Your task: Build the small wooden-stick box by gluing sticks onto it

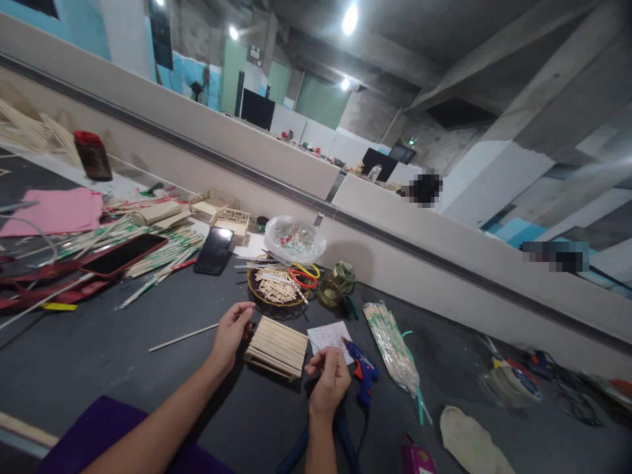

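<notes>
Hands: left hand (232,332) grips 1 stick panel (277,347); right hand (328,382) pinched, contents unclear.

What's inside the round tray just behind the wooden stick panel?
A heap of short wooden sticks, with red and yellow loops at its right side. A clear plastic bag lies over the tray's far rim, hiding that part.
</notes>
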